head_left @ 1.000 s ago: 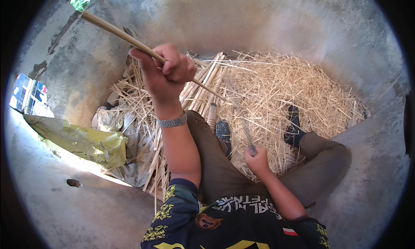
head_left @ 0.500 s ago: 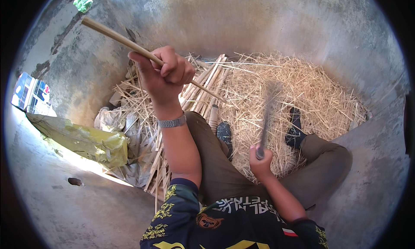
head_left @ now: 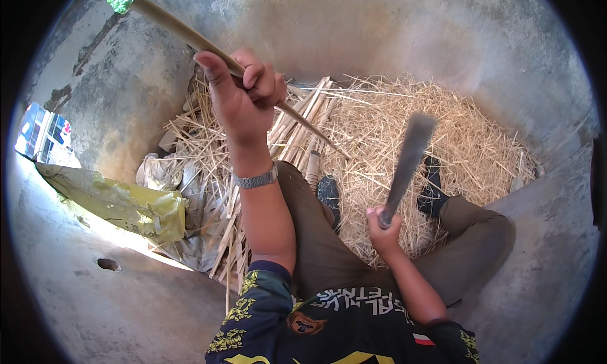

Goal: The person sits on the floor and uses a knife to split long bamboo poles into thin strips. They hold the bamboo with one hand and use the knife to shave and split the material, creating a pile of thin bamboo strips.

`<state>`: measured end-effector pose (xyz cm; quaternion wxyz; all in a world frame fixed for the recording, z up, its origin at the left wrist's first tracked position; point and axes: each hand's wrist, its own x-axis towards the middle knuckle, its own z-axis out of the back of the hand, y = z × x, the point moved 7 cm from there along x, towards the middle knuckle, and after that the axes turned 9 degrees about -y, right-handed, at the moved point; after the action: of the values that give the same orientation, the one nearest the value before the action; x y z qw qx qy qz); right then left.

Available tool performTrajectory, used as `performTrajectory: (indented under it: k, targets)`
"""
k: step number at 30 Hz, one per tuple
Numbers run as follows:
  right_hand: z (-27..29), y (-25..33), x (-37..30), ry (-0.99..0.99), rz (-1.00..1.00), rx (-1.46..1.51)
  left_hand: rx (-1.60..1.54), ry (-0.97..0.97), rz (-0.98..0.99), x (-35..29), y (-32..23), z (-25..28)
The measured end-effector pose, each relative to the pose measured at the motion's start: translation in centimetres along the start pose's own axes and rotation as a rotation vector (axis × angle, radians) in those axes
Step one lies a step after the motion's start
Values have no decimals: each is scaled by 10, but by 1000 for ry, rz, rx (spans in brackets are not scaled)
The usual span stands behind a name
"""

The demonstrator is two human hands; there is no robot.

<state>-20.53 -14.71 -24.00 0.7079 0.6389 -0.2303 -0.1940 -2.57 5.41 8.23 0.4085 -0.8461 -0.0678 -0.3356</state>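
Observation:
Raised at the upper left, my left hand is closed round a long tan stick, apparently bamboo. The stick slants from the upper left down to the right, its thin lower end over the straw-like shavings. My right hand, lower and right of centre, grips a machete by its lower end. Its dark, broad blade points up and slightly right, apart from the stick. The fingers hide most of the machete's handle.
Split strips lie piled left of the shavings, beside a light wrapped handle-like piece. A yellow plastic sheet lies at the left. Curved concrete walls surround me. My dark shoes rest among the shavings.
My left hand has lifted the stick a little, and its upper end has come closer to the top edge. The machete blade, blurred before, now tilts further right and shows more clearly.

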Motion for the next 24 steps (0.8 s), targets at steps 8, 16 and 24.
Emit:
performTrajectory:
  k: [8, 16, 24]
  targets:
    - [-9, -48, 22, 117, -170, -455, 139, -92, -31, 1, 5, -13]
    - [-31, 86, 26, 53, 95, 135, 304, -421, -244, -2, -3, -5]
    - [-41, -128, 32, 106, -391, -539, 314, -519, -319, -3, -2, -5]
